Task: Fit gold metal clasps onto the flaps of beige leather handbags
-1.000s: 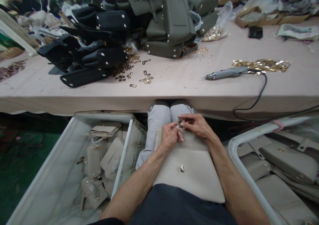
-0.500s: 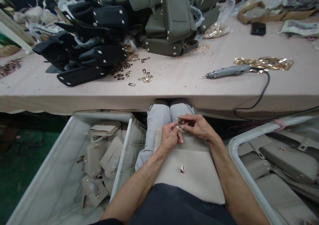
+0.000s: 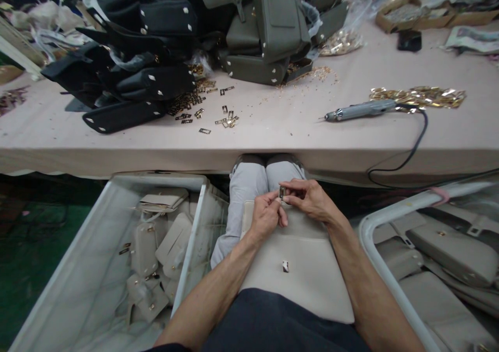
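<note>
A beige leather handbag [image 3: 307,284] lies across my lap, with a small metal clasp [image 3: 286,266] on its lower part. At the bag's far edge, my right hand [image 3: 310,198] pinches a small rectangular metal frame [image 3: 281,192] between thumb and fingers. My left hand [image 3: 268,214] is closed close against the same frame, its fingertips meeting those of the right. The fingertips hide part of the frame and whether it is joined to the bag.
On the table [image 3: 265,133] lie a corded electric screwdriver [image 3: 360,111], a pile of gold metal plates [image 3: 421,97], loose metal frames [image 3: 226,120], black bags [image 3: 156,84] and dark green bags [image 3: 278,24]. Bins with beige bags stand left [image 3: 200,196] and right [image 3: 368,227] of my legs.
My hands hold nearly the same pose around the metal frame. The camera's view has shifted slightly, so things on the table appear a little displaced.
</note>
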Tool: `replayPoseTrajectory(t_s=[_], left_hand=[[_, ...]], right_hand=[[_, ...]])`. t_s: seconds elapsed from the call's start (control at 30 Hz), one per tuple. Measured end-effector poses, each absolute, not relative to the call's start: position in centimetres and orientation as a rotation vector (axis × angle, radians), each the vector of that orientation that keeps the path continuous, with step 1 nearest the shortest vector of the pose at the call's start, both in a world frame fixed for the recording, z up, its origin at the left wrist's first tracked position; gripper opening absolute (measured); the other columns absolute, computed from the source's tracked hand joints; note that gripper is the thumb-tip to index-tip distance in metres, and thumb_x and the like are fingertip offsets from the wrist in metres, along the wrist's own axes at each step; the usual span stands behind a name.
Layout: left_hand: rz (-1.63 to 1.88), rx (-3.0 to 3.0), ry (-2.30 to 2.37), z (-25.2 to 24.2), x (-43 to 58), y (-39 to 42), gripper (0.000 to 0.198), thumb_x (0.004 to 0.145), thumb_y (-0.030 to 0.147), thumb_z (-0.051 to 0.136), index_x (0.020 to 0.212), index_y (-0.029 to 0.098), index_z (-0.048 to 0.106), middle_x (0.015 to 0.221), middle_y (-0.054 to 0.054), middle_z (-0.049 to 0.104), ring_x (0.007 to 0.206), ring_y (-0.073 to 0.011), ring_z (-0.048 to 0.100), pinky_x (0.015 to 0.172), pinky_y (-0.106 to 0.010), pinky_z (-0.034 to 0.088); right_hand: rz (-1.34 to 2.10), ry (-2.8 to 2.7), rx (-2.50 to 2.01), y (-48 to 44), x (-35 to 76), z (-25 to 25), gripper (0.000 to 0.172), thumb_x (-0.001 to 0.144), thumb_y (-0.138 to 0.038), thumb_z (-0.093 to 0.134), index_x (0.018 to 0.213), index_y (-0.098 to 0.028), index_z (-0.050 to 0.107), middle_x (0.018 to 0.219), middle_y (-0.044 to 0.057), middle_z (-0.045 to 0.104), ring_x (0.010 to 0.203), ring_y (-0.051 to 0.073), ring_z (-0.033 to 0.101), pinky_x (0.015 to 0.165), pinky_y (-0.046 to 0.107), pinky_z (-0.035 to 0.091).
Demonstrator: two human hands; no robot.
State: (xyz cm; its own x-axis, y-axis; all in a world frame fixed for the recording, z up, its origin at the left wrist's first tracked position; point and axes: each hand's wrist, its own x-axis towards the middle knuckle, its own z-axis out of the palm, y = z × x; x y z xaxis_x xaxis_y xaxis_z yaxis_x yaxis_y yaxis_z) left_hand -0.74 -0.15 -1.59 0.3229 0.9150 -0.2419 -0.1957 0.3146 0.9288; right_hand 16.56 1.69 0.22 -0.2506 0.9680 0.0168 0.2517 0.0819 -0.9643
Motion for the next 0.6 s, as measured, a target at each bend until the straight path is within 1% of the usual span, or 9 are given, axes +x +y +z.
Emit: replayPoseTrajectory(t_s=[0.13,0.2,0.27,0.33,0.4,0.43,0.5,0.57,0.6], left_hand=[[0.888,1.020,0.959,-0.8,-0.8,-0.3,0.049,0.092,0.042,0.058,0.122,0.006,0.070,0.042,0.000,0.058,0.030,-0.0120,0.043,0.037,-0.019,0.033],[0.895,1.070,1.017,-0.8,-0.8,-0.4,0.049,0.093,0.048,0.059,0.115,0.006,0.072,0.040,0.000,0.056,0.029,-0.0118,0.042,0.037,-0.018,0.029],[0.867,1.085,1.052,-1.4,-0.7,-0.2,0.054,0.092,0.055,0.061,0.111,0.006,0.072,0.038,-0.001,0.056,0.027,-0.0130,0.043,0.035,-0.019,0.025],[0.904,1.103,1.078,-2.2,-0.5,0.3,0.056,0.091,0.059,0.061,0.107,0.007,0.071,0.036,-0.001,0.053,0.025,-0.0121,0.039,0.035,-0.019,0.022],[0.939,1.101,1.101,-2.7,-0.3,0.7,0.055,0.090,0.061,0.062,0.100,0.007,0.070,0.034,0.000,0.050,0.025,-0.0109,0.036,0.035,-0.018,0.019],[0.946,1.085,1.106,-2.9,-0.2,0.8,0.055,0.089,0.062,0.063,0.096,0.007,0.070,0.034,0.001,0.049,0.025,-0.0103,0.034,0.035,-0.018,0.017],[0.946,1.031,1.104,-3.2,-0.2,0.8,0.055,0.087,0.064,0.063,0.088,0.009,0.069,0.033,0.001,0.047,0.025,-0.0091,0.031,0.035,-0.019,0.014],[0.951,0.992,1.084,-3.4,-0.4,0.7,0.054,0.086,0.064,0.063,0.084,0.010,0.067,0.032,0.002,0.045,0.025,-0.0080,0.029,0.036,-0.019,0.013],[0.959,0.982,1.072,-3.5,-0.5,0.7,0.053,0.087,0.063,0.063,0.083,0.010,0.067,0.031,0.003,0.044,0.025,-0.0076,0.028,0.037,-0.019,0.012]], right_hand=[[1.156,-1.627,-1.274,1.4,16.2,0.8,0.034,0.082,-0.022,0.071,0.115,-0.020,0.078,0.080,0.003,0.063,0.071,0.015,0.058,0.066,0.026,0.046],[1.158,-1.604,-1.282,1.1,15.8,1.1,0.030,0.081,-0.019,0.070,0.110,-0.022,0.079,0.081,0.003,0.063,0.071,0.015,0.058,0.066,0.026,0.046],[1.178,-1.603,-1.284,1.2,15.4,1.1,0.027,0.079,-0.015,0.069,0.103,-0.023,0.080,0.081,0.002,0.063,0.070,0.014,0.058,0.065,0.025,0.046],[1.155,-1.617,-1.275,1.5,15.2,1.0,0.020,0.078,-0.015,0.070,0.095,-0.021,0.080,0.082,0.002,0.065,0.070,0.014,0.058,0.066,0.025,0.046],[1.146,-1.609,-1.268,1.9,15.8,1.2,0.021,0.079,-0.020,0.071,0.098,-0.018,0.080,0.082,0.003,0.067,0.070,0.014,0.060,0.067,0.025,0.047],[1.141,-1.579,-1.278,2.2,16.4,1.5,0.025,0.080,-0.024,0.072,0.103,-0.016,0.079,0.082,0.004,0.068,0.070,0.014,0.060,0.067,0.025,0.048],[1.083,-1.423,-1.347,3.1,18.7,2.3,0.041,0.083,-0.036,0.073,0.117,-0.014,0.074,0.081,0.004,0.069,0.067,0.015,0.061,0.063,0.026,0.050],[0.896,-1.177,-1.490,5.0,21.9,3.5,0.060,0.085,-0.050,0.071,0.130,-0.011,0.066,0.078,0.005,0.068,0.063,0.017,0.063,0.061,0.028,0.052],[0.740,-1.052,-1.583,6.2,23.7,4.2,0.068,0.085,-0.055,0.070,0.134,-0.009,0.061,0.076,0.005,0.068,0.062,0.019,0.064,0.061,0.030,0.053]])
